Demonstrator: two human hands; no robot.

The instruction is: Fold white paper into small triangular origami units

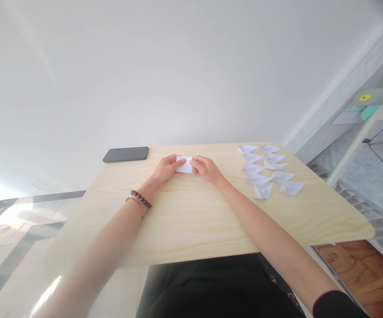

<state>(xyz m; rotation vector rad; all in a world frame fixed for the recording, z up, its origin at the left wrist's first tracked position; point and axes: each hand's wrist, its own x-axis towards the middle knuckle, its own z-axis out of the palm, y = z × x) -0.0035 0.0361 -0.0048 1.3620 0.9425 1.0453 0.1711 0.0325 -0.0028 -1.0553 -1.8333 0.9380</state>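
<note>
A small folded white paper (pixel 185 165) is held between my two hands, above the middle of the table toward the wall. My left hand (pixel 167 169) grips its left side, the thumb lying across the front. At the right edge, my right hand (pixel 208 168) pinches the paper between thumb and fingers. The fingers behind the sheet are partly hidden. Farther right, several folded white paper boats (pixel 258 178) stand on the table in two columns, apart from my hands.
The pale wooden table (pixel 185 229) has rounded corners and meets a white wall at its far side. A black phone (pixel 125 154) lies at the far left corner. On the right, a white metal frame (pixel 353 150) rises beside the table.
</note>
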